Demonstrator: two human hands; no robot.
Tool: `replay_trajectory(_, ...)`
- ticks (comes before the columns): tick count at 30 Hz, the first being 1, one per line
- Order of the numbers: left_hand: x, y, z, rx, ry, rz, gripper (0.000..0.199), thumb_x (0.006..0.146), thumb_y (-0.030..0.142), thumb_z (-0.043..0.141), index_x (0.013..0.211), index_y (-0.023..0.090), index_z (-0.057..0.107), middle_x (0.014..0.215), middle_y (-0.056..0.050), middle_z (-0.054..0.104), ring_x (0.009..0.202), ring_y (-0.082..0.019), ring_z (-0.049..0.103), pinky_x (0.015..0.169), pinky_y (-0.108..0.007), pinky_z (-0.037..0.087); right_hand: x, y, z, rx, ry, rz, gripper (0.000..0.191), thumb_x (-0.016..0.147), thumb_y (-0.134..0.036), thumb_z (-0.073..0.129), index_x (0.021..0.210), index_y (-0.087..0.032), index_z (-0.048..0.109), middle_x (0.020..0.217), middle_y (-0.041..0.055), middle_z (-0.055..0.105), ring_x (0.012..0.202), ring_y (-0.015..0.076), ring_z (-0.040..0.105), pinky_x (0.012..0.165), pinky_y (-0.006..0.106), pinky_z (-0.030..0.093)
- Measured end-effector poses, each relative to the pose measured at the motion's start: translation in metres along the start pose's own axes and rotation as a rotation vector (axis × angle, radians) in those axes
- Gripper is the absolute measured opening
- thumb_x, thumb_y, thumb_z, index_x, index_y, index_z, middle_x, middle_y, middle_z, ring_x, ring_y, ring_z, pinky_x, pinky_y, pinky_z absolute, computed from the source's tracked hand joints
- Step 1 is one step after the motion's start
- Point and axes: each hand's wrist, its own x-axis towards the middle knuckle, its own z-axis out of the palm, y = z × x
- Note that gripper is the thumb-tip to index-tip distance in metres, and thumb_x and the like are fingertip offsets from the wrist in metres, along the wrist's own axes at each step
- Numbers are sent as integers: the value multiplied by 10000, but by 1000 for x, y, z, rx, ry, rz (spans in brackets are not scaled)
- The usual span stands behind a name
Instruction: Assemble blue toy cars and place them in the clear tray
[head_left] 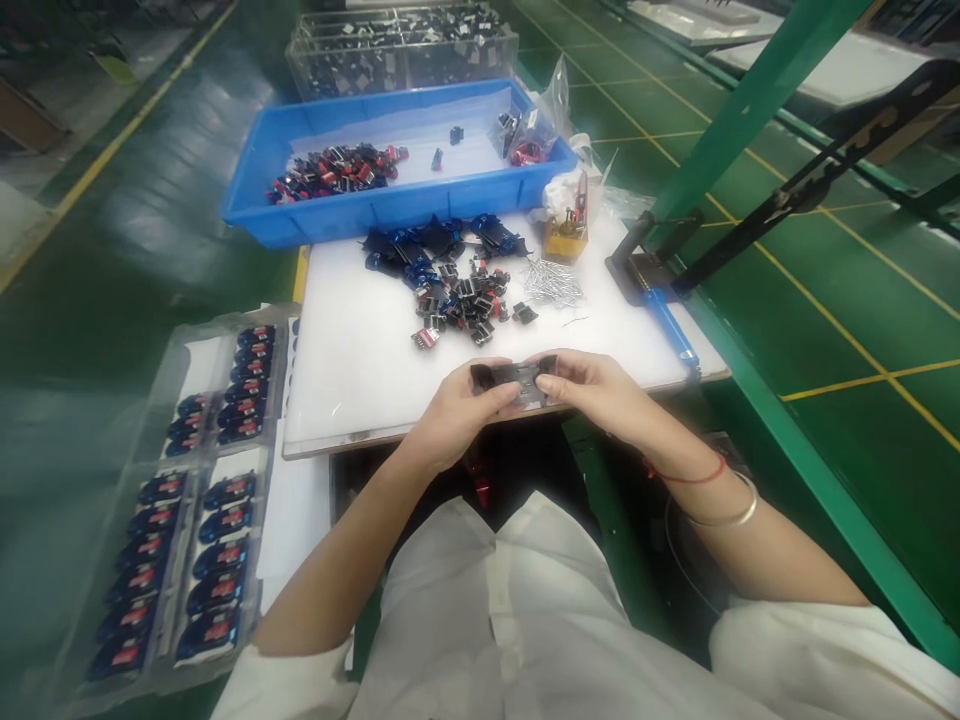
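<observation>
Between both hands, just above the table's front edge, is a small dark grey and black flat part (528,377), partly covered by the thumbs. My left hand (474,405) grips its left end, thumb on top and fingers behind. On the right end, my right hand (589,385) closes in the same way. Beyond the hands lies a heap of small black, silver and red parts (469,300). Behind that heap are dark blue glossy pieces (420,250). Thin silver pins (551,282) lie in a loose pile to the right.
A blue bin (322,225) with red and black parts stands at the back, before a clear crate (405,70). A small yellow box (564,243) holds tools. Clear trays (202,470) of blue and red pieces sit at left. A black bracket (795,190) and green post (765,110) rise at right.
</observation>
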Motion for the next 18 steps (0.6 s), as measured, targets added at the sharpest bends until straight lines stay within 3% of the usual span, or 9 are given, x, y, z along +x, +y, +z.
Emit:
replay_trajectory(7, 7, -7, -3, 84, 153, 89, 400, 717, 234, 827, 1063, 155, 642, 1077, -74, 654, 978, -214, 667, 917, -438, 596, 15, 3, -1, -27, -27, -70, 532, 790, -655, 690, 988, -162, 707, 802, 35, 663, 761, 213, 600, 716, 332, 494)
replay_trajectory(13, 12, -5, -6, 132, 153, 238, 476, 725, 358, 808, 1117, 161, 624, 990, -69, 681, 974, -225, 670, 853, -385, 616, 27, -2, 0, 4, -55, -190, 426, 846, -598, 649, 994, -202, 697, 770, 15, 619, 717, 196, 551, 689, 323, 466)
replay_trajectory(18, 27, -12, -13, 198, 190, 372, 459, 699, 416, 796, 1049, 162, 642, 982, -80, 678, 924, -238, 662, 767, -390, 625, 29, -7, 2, -190, -6, -228, 402, 889, -548, 579, 1040, -197, 703, 804, 34, 648, 738, 218, 581, 677, 334, 492)
